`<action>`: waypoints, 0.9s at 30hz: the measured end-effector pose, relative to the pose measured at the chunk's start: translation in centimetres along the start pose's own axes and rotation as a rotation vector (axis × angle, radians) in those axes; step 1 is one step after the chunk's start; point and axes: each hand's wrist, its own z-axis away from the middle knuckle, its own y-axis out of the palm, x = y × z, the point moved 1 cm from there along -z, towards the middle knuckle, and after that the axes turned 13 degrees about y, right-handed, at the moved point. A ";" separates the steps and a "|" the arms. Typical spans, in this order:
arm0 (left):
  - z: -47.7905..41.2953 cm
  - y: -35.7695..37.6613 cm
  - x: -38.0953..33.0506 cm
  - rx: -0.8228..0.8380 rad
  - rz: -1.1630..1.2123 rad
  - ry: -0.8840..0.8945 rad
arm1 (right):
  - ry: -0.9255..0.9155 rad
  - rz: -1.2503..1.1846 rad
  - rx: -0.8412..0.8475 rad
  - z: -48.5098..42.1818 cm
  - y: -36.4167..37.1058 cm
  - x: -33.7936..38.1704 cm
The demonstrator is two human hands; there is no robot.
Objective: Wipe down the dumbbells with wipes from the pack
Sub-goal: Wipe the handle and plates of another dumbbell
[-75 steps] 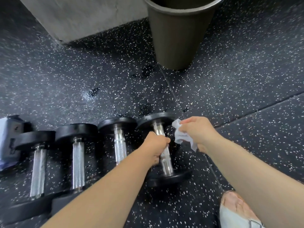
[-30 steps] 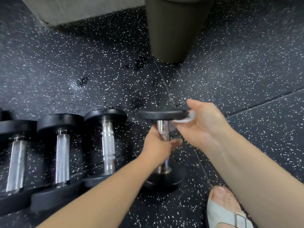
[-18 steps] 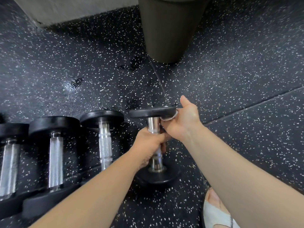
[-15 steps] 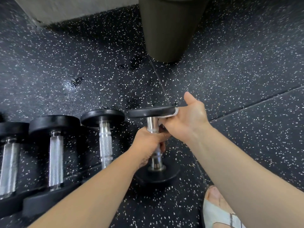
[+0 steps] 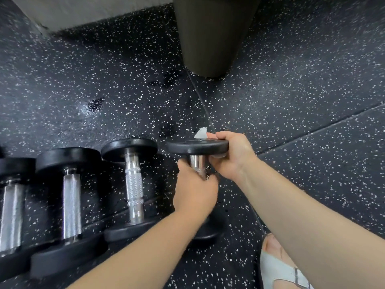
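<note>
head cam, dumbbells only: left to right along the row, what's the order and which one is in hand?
Partly cut-off dumbbell at the frame edge → second dumbbell → third dumbbell → held dumbbell, stood on end, left hand on its handle, right hand pressing a wipe on its top head.

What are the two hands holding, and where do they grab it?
The left hand grips the dumbbell by its metal handle. The right hand presses a wipe on the dumbbell's top weight.
</note>
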 end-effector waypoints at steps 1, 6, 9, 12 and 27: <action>0.7 0.2 -0.3 -0.019 -0.054 0.023 | -0.014 -0.020 0.000 0.0 0.0 -0.1; 0.9 0.0 -0.3 -0.075 0.012 0.073 | -0.040 -0.132 0.097 1.1 0.6 -1.1; -0.2 -0.4 0.0 -0.049 0.069 0.113 | -0.018 -0.163 0.230 2.7 1.0 -1.4; -1.4 -0.6 0.4 -0.029 0.210 0.094 | -0.020 -0.182 0.303 4.0 1.3 -1.2; -1.9 -2.6 1.6 0.111 0.397 -0.113 | 0.056 -0.186 0.303 4.0 1.4 -1.9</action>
